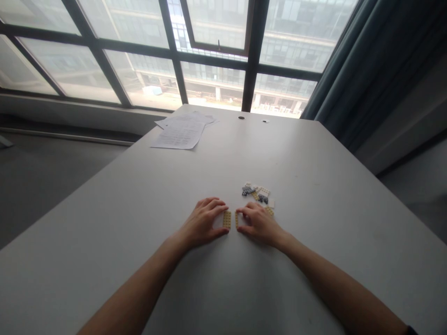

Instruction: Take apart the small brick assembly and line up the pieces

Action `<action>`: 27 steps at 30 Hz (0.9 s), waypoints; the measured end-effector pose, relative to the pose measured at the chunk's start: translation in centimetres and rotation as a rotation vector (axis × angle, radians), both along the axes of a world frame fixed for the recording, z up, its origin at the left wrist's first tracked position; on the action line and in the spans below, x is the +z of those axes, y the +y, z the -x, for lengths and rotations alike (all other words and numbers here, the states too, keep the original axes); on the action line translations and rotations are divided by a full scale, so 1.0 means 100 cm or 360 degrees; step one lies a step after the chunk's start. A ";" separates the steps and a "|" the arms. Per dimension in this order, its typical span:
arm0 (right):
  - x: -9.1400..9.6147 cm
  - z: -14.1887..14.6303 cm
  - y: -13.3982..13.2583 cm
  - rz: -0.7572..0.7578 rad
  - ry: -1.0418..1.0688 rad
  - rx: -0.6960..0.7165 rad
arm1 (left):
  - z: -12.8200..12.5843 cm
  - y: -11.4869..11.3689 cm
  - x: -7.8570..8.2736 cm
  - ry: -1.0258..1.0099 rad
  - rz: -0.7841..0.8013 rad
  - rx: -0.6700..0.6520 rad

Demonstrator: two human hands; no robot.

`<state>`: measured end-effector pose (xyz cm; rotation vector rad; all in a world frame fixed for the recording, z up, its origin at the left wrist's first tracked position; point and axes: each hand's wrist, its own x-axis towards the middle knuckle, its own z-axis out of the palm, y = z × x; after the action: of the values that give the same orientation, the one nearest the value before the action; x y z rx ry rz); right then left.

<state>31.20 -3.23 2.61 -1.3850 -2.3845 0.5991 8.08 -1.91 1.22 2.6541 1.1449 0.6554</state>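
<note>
My left hand [205, 222] grips a tan studded building plate [226, 220] by its two ends, thumb at the near end and fingers at the far end. Facing it across a small gap, my right hand [257, 222] holds a narrower tan studded strip [236, 220] in the same way, between thumb and fingertips. Both pieces are at or just over the table top, roughly parallel to each other. Just beyond my right hand lies a loose pile of white, tan and dark grey building bricks [263, 198]. Part of a tan piece [269, 211] shows behind that hand.
The white table [296, 153] stretches to a large framed window [216, 83]. Printed sheets of paper [179, 134] lie at its far left. Two round holes [241, 118] sit near the back edge. A dark curtain [366, 65] hangs on the right.
</note>
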 end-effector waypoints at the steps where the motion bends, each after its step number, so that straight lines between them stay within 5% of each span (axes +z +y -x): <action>1: 0.000 0.000 0.001 0.0012 0.0014 0.0010 | 0.000 0.000 0.000 -0.0002 -0.0005 0.0000; 20: -0.004 0.013 -0.001 -0.0040 0.0031 0.0001 | -0.001 -0.001 -0.003 0.0020 0.0015 0.0004; 27: -0.002 -0.002 0.006 -0.0143 0.0094 -0.0042 | -0.001 -0.001 -0.001 0.0006 0.0033 -0.0003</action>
<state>31.40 -2.63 2.44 -1.3397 -2.3136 0.5120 8.18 -2.02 1.15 2.6396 1.1440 0.6353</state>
